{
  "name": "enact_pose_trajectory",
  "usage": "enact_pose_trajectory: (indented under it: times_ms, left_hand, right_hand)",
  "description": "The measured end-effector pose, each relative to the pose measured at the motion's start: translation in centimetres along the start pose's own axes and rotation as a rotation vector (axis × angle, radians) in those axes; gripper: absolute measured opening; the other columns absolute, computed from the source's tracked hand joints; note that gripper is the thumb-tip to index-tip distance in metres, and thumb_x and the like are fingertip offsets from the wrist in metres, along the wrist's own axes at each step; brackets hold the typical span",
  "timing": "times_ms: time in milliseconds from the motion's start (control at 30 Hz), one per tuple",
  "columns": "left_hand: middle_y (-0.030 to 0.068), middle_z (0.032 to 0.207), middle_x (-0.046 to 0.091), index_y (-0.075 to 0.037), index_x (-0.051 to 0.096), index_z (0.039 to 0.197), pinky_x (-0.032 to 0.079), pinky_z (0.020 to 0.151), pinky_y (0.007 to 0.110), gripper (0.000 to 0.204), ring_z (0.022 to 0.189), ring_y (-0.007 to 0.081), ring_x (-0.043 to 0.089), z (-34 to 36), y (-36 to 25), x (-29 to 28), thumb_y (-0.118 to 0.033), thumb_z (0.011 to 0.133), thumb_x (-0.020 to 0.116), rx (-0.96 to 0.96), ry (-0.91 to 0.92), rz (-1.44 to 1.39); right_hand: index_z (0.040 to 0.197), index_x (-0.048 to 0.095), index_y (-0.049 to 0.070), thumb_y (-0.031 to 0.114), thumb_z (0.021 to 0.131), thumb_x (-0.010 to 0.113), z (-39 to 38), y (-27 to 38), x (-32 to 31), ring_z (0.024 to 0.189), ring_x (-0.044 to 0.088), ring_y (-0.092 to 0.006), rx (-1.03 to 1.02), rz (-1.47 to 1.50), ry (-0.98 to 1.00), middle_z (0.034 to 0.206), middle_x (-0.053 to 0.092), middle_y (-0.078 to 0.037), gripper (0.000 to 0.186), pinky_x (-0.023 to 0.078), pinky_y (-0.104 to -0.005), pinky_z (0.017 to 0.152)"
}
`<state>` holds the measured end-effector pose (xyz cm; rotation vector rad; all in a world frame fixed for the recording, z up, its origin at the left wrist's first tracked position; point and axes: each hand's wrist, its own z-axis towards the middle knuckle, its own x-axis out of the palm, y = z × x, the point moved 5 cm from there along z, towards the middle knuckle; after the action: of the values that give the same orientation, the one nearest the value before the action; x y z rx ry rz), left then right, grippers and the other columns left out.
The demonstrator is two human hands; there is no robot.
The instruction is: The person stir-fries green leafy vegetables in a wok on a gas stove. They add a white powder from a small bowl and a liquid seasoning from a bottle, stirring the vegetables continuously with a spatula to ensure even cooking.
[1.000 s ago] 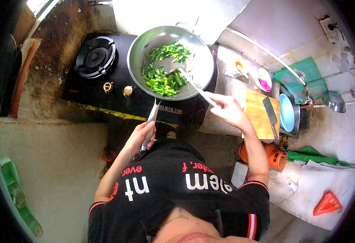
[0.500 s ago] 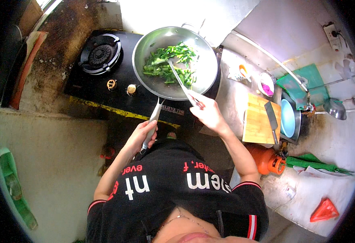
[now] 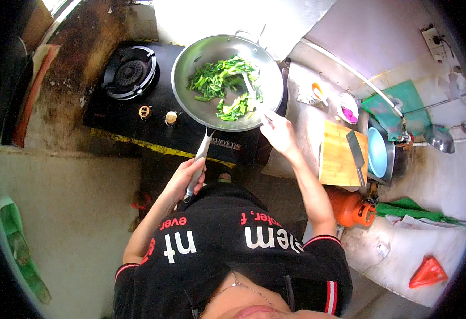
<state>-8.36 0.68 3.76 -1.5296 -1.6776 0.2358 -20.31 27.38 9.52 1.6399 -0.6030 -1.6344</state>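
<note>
A wide silver wok [image 3: 190, 109] sits on the right side of the black gas stove. Chopped green leafy vegetables [image 3: 214, 80] lie in it, with a smaller clump toward its near right side. My left hand [image 3: 190, 175] is wrapped round the wok's long grey handle [image 3: 203, 146]. In my right hand [image 3: 279, 133] is the handle of a light-coloured spatula [image 3: 252, 90]. Its shaft slants over the right part of the wok, and its head is among the greens, where I cannot make out its exact shape.
Left of the wok is a bare burner [image 3: 130, 73], with two knobs in front. A wooden cutting board [image 3: 336, 157] with a cleaver [image 3: 356, 151] lies on the right counter. Beyond it stands a light blue basin [image 3: 376, 153]. An orange gas cylinder [image 3: 350, 207] stands below the counter.
My right hand has moved right with the spatula, whose head has swung from the middle of the greens to their right side. The near clump has separated more. My left hand keeps its grip.
</note>
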Motion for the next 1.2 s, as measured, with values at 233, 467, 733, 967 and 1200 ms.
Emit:
enact_pose_trajectory:
  times_ms: [233, 467, 733, 967, 1200]
  left_hand:
    - [0.0012, 0.058, 0.049, -0.008, 0.049, 0.087, 0.036, 0.035, 0.025, 0.032, 0.038, 0.0112, 0.044, 0.0, 0.0, 0.2, -0.038, 0.098, 0.051, 0.017, 0.007, -0.016]
    - [0.0016, 0.059, 0.050, -0.008, 0.049, 0.088, 0.036, 0.035, 0.026, 0.031, 0.039, 0.0118, 0.045, 0.1, 0.2, -0.1, -0.038, 0.098, 0.051, 0.007, -0.002, -0.017]
    - [0.0015, 0.059, 0.050, -0.008, 0.049, 0.087, 0.037, 0.034, 0.025, 0.032, 0.039, 0.0117, 0.045, 0.1, 0.2, 0.0, -0.039, 0.098, 0.051, 0.012, -0.001, -0.003]
    - [0.0014, 0.057, 0.049, -0.008, 0.049, 0.088, 0.037, 0.034, 0.025, 0.033, 0.038, 0.0115, 0.045, 0.3, -0.1, 0.3, -0.039, 0.098, 0.050, 0.017, 0.016, -0.002]
    - [0.0014, 0.058, 0.049, -0.007, 0.049, 0.088, 0.036, 0.034, 0.025, 0.033, 0.038, 0.0115, 0.044, 0.2, 0.1, -0.2, -0.039, 0.098, 0.050, 0.023, 0.005, -0.014]
  right_hand:
    - [0.126, 0.058, 0.003, 0.011, 0.075, 0.062, -0.9, 5.3, -1.5, 0.064, 0.048, -0.0096, 0.063, -0.097, 0.341, 0.075, 0.057, -0.005, 0.052, 0.044, -0.0278, 0.059]
    - [0.124, 0.060, 0.006, 0.013, 0.071, 0.056, -5.1, 10.0, -11.4, 0.063, 0.056, -0.0214, 0.140, -0.386, 0.411, 0.073, 0.060, -0.013, 0.054, 0.046, -0.0339, 0.062]
    - [0.122, 0.060, 0.010, 0.013, 0.078, 0.053, 0.7, 1.9, -5.3, 0.074, 0.064, -0.0393, 0.037, -0.486, 0.105, 0.084, 0.065, -0.023, 0.045, 0.052, -0.0454, 0.070]
    - [0.118, 0.063, 0.005, 0.010, 0.080, 0.061, 3.0, -0.9, 1.4, 0.068, 0.057, -0.0150, 0.106, 0.068, 0.014, 0.077, 0.064, -0.010, 0.039, 0.048, -0.0301, 0.063]
    - [0.130, 0.058, 0.010, 0.005, 0.075, 0.061, -3.7, 5.2, -4.8, 0.065, 0.049, -0.0081, 0.111, 0.179, 0.359, 0.073, 0.057, -0.003, 0.055, 0.043, -0.0248, 0.061]
